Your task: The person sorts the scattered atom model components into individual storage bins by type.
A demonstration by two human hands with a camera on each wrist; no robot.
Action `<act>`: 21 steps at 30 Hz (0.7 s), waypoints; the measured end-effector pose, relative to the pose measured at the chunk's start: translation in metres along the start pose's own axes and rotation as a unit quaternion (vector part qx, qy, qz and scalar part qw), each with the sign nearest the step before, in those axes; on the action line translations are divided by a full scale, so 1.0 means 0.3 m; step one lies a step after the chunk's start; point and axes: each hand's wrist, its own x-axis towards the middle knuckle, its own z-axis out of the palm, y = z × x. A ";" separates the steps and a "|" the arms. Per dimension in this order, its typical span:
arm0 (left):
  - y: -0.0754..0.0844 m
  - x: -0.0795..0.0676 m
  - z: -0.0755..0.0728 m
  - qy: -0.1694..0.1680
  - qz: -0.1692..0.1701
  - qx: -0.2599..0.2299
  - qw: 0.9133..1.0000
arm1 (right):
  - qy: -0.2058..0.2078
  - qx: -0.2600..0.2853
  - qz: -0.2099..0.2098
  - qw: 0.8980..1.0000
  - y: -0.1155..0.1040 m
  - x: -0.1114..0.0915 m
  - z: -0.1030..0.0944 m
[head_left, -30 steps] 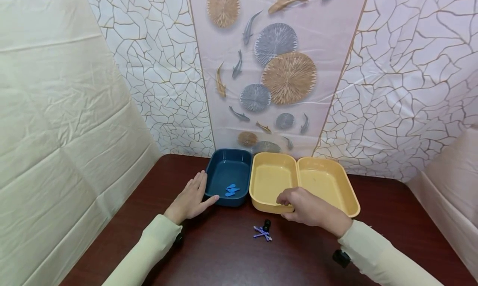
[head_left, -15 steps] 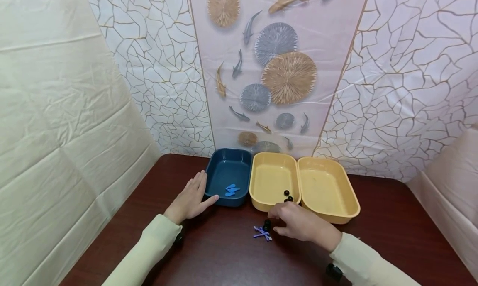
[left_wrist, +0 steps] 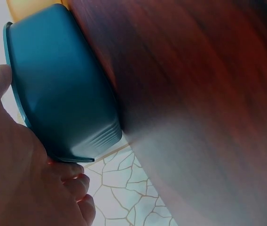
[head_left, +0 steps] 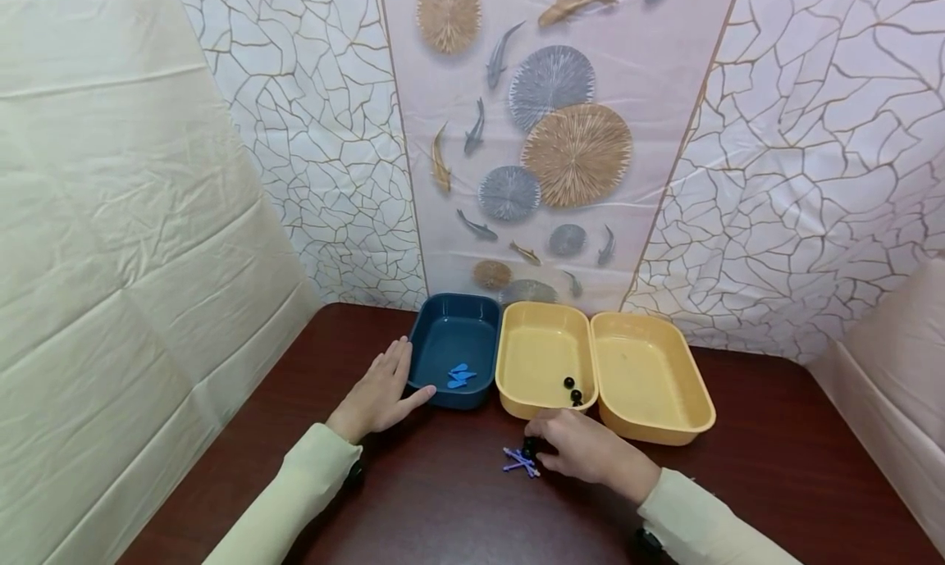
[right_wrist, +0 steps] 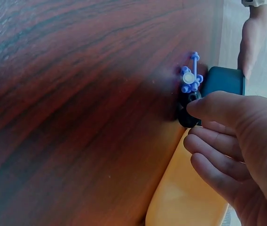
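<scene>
My left hand (head_left: 378,393) has its fingers straight and rests along the near left rim of the dark blue tray (head_left: 426,327), thumb at its front edge. Small blue teardrop-shaped pieces (head_left: 459,376) lie inside that tray. In front of the middle yellow tray (head_left: 517,403), my right hand (head_left: 579,446) pinches a round black bead (right_wrist: 188,117) between thumb and forefinger, low over the table. Beside the fingertips, several purple sticks with knobbed ends (head_left: 517,464) lie crossed on the wood. Black beads (head_left: 569,383) sit in the near right corner of the middle tray.
A second yellow tray (head_left: 657,430) stands against the right side of the middle one, completing a row with the blue tray. The dark wooden table (head_left: 428,499) reaches back to a patterned cloth backdrop (head_left: 340,179).
My right hand let go of black beads in the middle yellow tray, then came down and leftward to the bead by the purple sticks and took hold of it. The left hand stayed put.
</scene>
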 end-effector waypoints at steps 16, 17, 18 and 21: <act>-0.002 0.003 0.010 0.007 0.001 -0.006 1.000 | -0.005 -0.033 0.006 0.999 -0.001 -0.005 0.032; -0.002 0.003 0.009 0.007 0.001 -0.006 1.000 | -0.005 -0.033 0.006 0.999 0.000 -0.007 0.030; -0.002 0.002 0.008 0.007 0.001 -0.006 1.000 | -0.003 -0.033 0.005 0.999 0.001 -0.010 0.027; -0.003 0.002 0.006 0.007 0.000 -0.006 1.000 | -0.002 -0.036 0.005 0.999 0.000 -0.019 0.016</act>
